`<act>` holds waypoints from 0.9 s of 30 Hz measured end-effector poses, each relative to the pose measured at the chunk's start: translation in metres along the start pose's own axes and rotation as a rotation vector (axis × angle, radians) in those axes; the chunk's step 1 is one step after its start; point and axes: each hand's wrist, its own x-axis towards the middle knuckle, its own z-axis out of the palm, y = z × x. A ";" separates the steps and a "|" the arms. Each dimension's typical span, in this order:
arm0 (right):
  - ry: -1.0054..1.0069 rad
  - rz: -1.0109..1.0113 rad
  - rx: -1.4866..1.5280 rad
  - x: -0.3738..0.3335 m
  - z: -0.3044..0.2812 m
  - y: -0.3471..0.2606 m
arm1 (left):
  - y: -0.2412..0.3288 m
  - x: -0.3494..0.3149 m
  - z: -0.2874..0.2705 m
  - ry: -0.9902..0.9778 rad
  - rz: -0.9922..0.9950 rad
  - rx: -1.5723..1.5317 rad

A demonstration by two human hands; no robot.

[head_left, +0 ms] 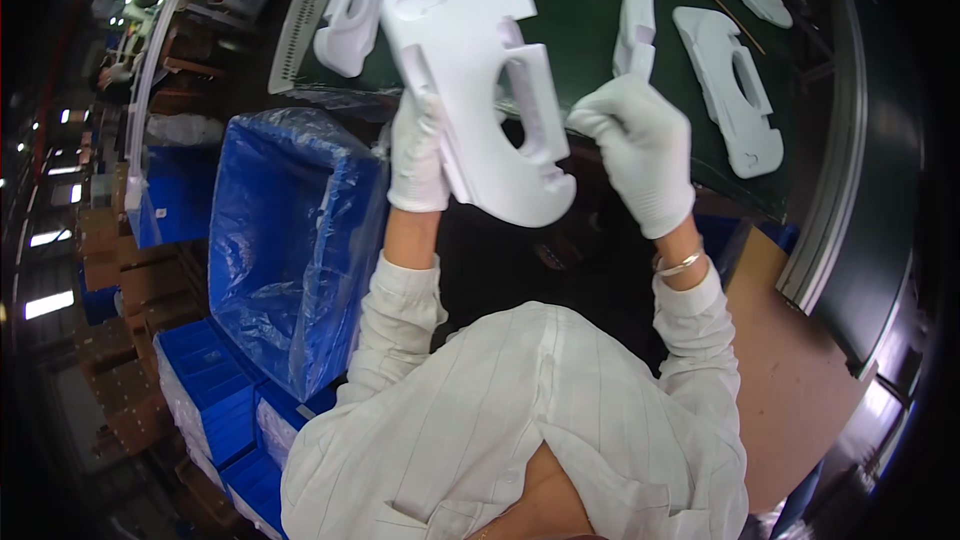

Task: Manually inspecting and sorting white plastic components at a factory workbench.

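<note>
A white plastic panel (465, 90) is being held up over the near edge of the dark green counter (590, 25), its broad face being turned toward the camera. Its left edge is being grasped by the gloved fingers of the left hand (418, 155). The right hand (645, 145) is being held just beside the panel's right edge, its fingers being curled inward; whether anything is being pinched there, or the edge is being touched, cannot be told from this angle.

The hold, as judged here, is being managed best when the left edge is being gripped firmly but without squeezing, the thin rim around the oblong cutout is being spared strain, and the far side is being steadied by the right fingers. Swinging is best being avoided, since neighbours are being kept close: a standing part (637, 15) beyond the right hand, a flat part (712, 75) to its right, and a white basket (297, 30) at the upper left. To the left, a blue bin (228, 200) is being lined by clear plastic
</note>
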 end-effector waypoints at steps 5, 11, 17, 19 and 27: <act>0.092 0.508 0.201 -0.041 -0.098 0.037 | -0.021 0.004 -0.028 0.045 -0.111 -0.183; 0.333 0.859 0.121 -0.167 -0.212 0.062 | -0.031 0.011 -0.054 0.103 -0.225 -0.197; 0.600 1.088 0.022 -0.309 -0.250 0.069 | -0.041 0.017 -0.043 -0.005 -0.173 -0.152; 0.597 1.117 0.089 -0.346 -0.260 0.066 | -0.042 0.018 -0.032 -0.020 -0.199 -0.159; 1.140 1.477 0.082 -0.599 -0.424 -0.034 | -0.034 0.015 -0.010 -0.111 -0.200 -0.134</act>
